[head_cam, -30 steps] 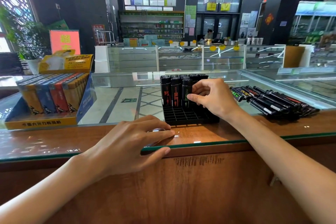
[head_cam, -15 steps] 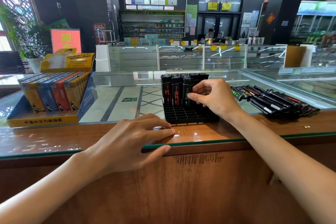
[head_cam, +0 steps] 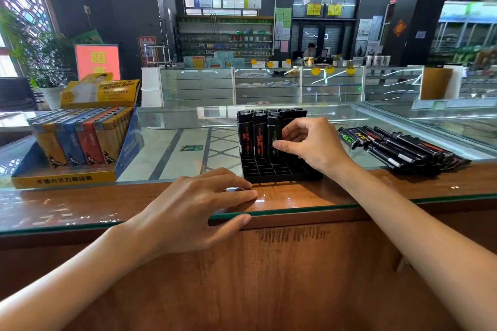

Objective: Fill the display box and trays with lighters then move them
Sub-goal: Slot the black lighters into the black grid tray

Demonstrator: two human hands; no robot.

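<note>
A black grid tray [head_cam: 271,169] stands on the glass counter, its back rows filled with upright black lighters [head_cam: 254,134] and its front slots bare. My right hand [head_cam: 312,145] pinches a black lighter [head_cam: 274,140] standing in the tray's front filled row. My left hand [head_cam: 196,209] lies flat on the counter's near edge, fingers spread, holding nothing. A pile of loose black lighters [head_cam: 403,148] lies to the right of the tray. A blue and yellow display box [head_cam: 64,177] full of coloured lighters [head_cam: 80,140] sits at the left.
The glass counter top [head_cam: 174,153] ends in a green glass edge [head_cam: 376,203] over the wooden front. A second glass case [head_cam: 443,126] runs off to the right. A person sits far back behind other counters.
Almost nothing differs. My right hand stays on the same lighter at the tray, with its fingers slightly shifted. My left hand has not moved.
</note>
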